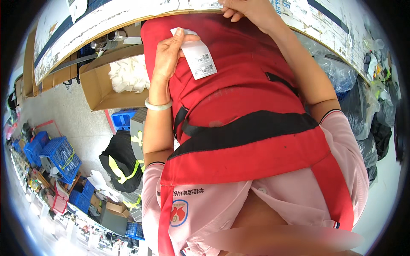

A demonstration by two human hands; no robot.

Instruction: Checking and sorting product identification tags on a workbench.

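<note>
Tagging looks under way: left hand (pixel 168 53) pinches a white barcode label (pixel 197 57) at eleven o'clock on the red apron (pixel 247 98), while right hand (pixel 250 10) curls, grip unclear, at the counter (pixel 106 19) edge; pressing the label flat seems next.

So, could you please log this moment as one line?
left hand: holds white tag | right hand: at table edge | red apron | cardboard box nearby

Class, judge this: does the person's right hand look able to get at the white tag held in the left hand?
Probably yes. The right hand rests at the table edge, and only open red apron lies between it and the white tag in the left hand.
</note>
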